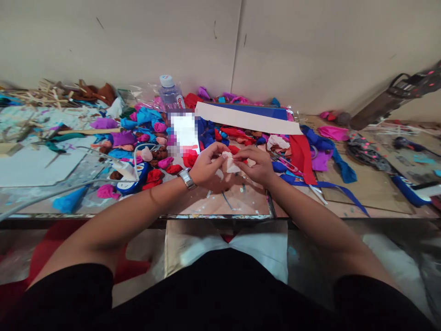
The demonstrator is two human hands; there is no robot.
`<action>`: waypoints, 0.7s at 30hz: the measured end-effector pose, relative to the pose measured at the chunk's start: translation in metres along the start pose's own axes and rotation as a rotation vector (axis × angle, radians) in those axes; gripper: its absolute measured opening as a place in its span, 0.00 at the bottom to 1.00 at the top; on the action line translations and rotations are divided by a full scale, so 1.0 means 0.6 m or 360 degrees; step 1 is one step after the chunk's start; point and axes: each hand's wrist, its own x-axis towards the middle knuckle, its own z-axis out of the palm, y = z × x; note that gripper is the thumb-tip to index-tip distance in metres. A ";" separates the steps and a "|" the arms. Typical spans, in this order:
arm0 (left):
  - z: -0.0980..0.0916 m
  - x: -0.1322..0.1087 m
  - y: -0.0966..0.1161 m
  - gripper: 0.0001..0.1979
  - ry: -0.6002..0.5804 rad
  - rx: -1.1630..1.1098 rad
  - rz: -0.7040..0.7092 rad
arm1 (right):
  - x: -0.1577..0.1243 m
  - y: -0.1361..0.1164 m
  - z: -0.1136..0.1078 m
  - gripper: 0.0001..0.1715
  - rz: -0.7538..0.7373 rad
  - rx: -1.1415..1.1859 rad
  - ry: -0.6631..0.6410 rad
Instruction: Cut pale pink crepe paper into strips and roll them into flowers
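Note:
A small cream piece of crinkled paper or fabric (231,166) is pinched between both hands above the table's front part. My left hand (208,163), with a metal watch (187,179) on its wrist, grips the piece's left side with thumb and forefinger. On the opposite side, my right hand (257,165) has its fingertips closed on the upper right of the same piece. Red crumpled rosettes (190,158) lie close by the left hand. A long cream strip (248,120) stretches behind the hands, and a wide red strip (303,158) hangs toward the front at right.
Behind the left hand are a blurred bright phone-like screen (185,131) and a plastic bottle (168,94). Cables run past a blue-and-white device (132,184) at left. A blue ribbon (347,193) trails to the table edge. Several coloured rosettes crowd the back, before a wall (155,37).

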 end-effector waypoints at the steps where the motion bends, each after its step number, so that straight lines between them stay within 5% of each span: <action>1: 0.000 0.000 0.000 0.13 0.0004 -0.0011 -0.0016 | 0.000 -0.001 -0.001 0.05 -0.0012 0.0001 0.0006; 21: -0.003 0.000 0.008 0.11 -0.0111 0.0171 0.0272 | -0.001 -0.006 0.014 0.21 0.0533 0.0322 -0.0058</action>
